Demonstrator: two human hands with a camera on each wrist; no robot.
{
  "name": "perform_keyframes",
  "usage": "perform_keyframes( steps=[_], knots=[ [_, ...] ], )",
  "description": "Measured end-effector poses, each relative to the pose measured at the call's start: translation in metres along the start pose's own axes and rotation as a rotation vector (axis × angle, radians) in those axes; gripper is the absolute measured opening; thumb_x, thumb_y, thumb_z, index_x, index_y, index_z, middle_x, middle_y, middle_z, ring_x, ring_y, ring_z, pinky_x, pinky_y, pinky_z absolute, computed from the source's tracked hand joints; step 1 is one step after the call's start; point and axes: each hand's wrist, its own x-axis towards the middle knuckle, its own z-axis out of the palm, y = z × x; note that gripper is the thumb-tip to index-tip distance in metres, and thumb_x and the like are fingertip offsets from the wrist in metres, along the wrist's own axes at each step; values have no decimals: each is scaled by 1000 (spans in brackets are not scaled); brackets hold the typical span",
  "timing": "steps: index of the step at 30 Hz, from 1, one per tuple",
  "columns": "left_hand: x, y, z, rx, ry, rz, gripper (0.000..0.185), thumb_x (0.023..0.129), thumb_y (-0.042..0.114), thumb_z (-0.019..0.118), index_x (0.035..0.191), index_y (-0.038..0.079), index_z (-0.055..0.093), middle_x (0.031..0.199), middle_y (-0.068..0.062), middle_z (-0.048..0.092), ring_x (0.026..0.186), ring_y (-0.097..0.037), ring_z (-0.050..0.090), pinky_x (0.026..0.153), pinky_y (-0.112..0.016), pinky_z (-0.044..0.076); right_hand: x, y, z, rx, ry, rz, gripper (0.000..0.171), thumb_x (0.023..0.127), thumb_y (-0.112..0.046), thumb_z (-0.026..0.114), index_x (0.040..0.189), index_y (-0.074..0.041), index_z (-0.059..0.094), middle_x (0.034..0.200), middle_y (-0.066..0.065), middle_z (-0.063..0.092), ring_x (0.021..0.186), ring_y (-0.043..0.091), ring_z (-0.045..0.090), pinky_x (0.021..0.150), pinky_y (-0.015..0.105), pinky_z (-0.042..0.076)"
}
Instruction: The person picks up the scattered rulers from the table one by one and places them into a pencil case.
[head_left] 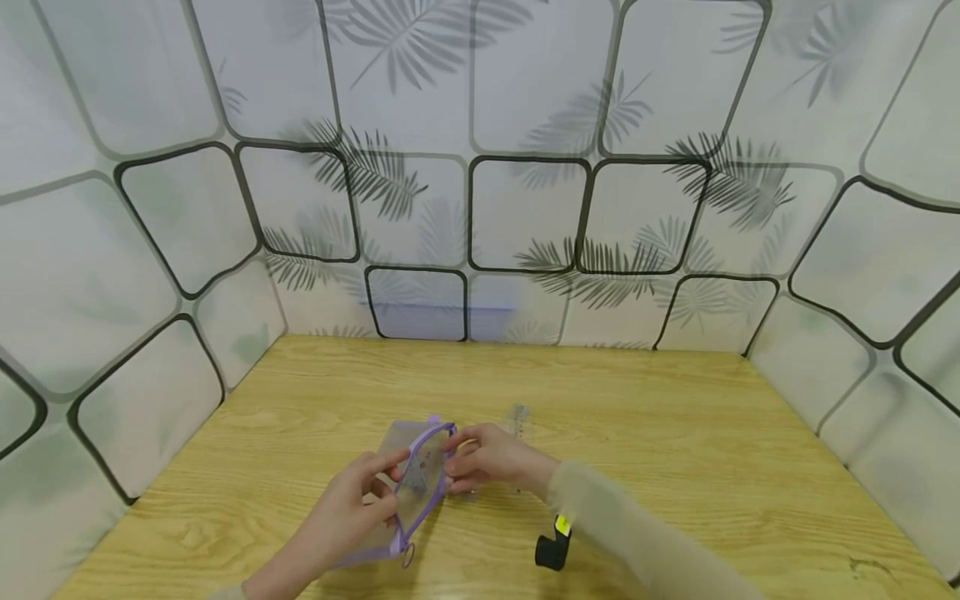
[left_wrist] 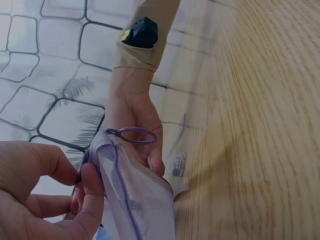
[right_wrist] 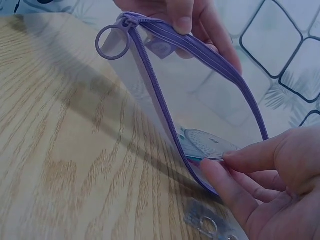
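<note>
A see-through mesh pouch (head_left: pixel 371 492) with a purple zip stands with its mouth spread wide. My left hand (head_left: pixel 356 504) pinches the zipped edge on its near left side. A purple pull ring (right_wrist: pixel 112 42) hangs at the corner by that hand. At the other side of the mouth is my right hand (head_left: pixel 487 458), its thumb and forefinger pinching the edge of a clear plastic protractor (right_wrist: pixel 207 141). Most of the protractor lies inside the pouch's opening, above something with a teal edge. In the left wrist view, the pouch covers the right fingertips.
On the wooden table (head_left: pixel 637 417), a clear ruler (head_left: pixel 519 419) lies beyond my right hand. A small clear packet (right_wrist: pixel 202 217) with ring shapes lies under that hand, beside the pouch. A black wrist camera (left_wrist: pixel 142 34) sits on the right sleeve. Patterned curtain (head_left: pixel 525 208) surrounds the table's back and sides.
</note>
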Motion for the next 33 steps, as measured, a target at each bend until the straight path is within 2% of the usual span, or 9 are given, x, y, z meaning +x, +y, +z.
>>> perform_keyframes(
  steps=[9, 21, 25, 29, 33],
  knots=[
    [-2, 0, 0, -3, -15, -8, 59, 83, -7, 58, 141, -10, 46, 109, -19, 53, 72, -5, 58, 59, -28, 58, 5, -1, 8, -34, 9, -10, 40, 93, 1, 60, 131, 8, 54, 109, 23, 69, 79, 13, 70, 80, 33, 63],
    [-2, 2, -1, -3, -16, -9, 61, 83, -7, 57, 142, -9, 44, 109, -18, 52, 71, -4, 58, 60, -28, 58, 8, -1, 13, -30, 28, -22, 40, 92, 0, 62, 130, 8, 56, 108, 23, 71, 82, 16, 71, 78, 31, 63],
    [-3, 2, -1, -11, -16, -13, 60, 84, -7, 57, 142, -10, 44, 109, -19, 52, 71, -5, 58, 60, -28, 58, 8, 0, 15, -42, 45, -29, 39, 91, -1, 63, 129, 8, 58, 109, 23, 71, 87, 22, 73, 79, 34, 63],
    [-2, 2, -1, -16, -3, -8, 60, 83, -8, 56, 141, -11, 45, 108, -19, 52, 70, -4, 57, 59, -28, 57, 5, -1, 16, -76, 68, -34, 40, 90, -7, 68, 128, 6, 61, 115, 21, 70, 92, 30, 74, 81, 37, 63],
    [-2, 2, -1, -22, -2, -1, 59, 83, -7, 56, 141, -11, 45, 108, -18, 52, 70, -4, 57, 59, -27, 57, 2, -2, 13, -85, 83, -39, 43, 89, -14, 72, 128, 1, 64, 123, 18, 68, 98, 30, 72, 83, 37, 63]
  ],
)
